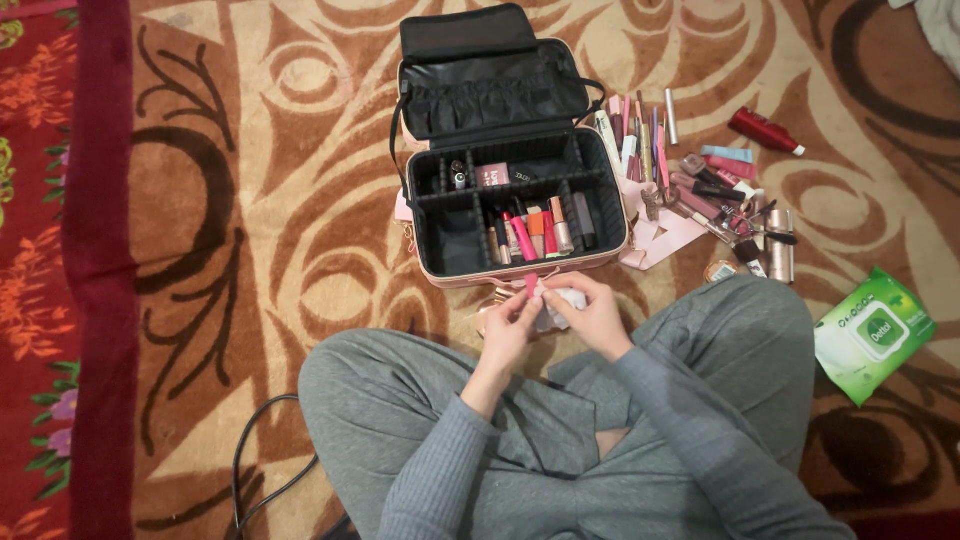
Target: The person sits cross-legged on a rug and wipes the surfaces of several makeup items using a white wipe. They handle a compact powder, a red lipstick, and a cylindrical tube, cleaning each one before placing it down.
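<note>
Pink tube (531,285) pinched in left hand (510,325) grip; right hand (595,315) grip closed on white wipe (560,305).

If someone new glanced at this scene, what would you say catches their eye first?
Probably the open black makeup case on the patterned carpet, its compartments holding upright tubes and bottles. Just below it, the left hand and right hand hold a small pink tube and a white wipe above crossed grey-clad legs. Right of the case lies a scatter of cosmetics, with a green wipes packet further right.
</note>
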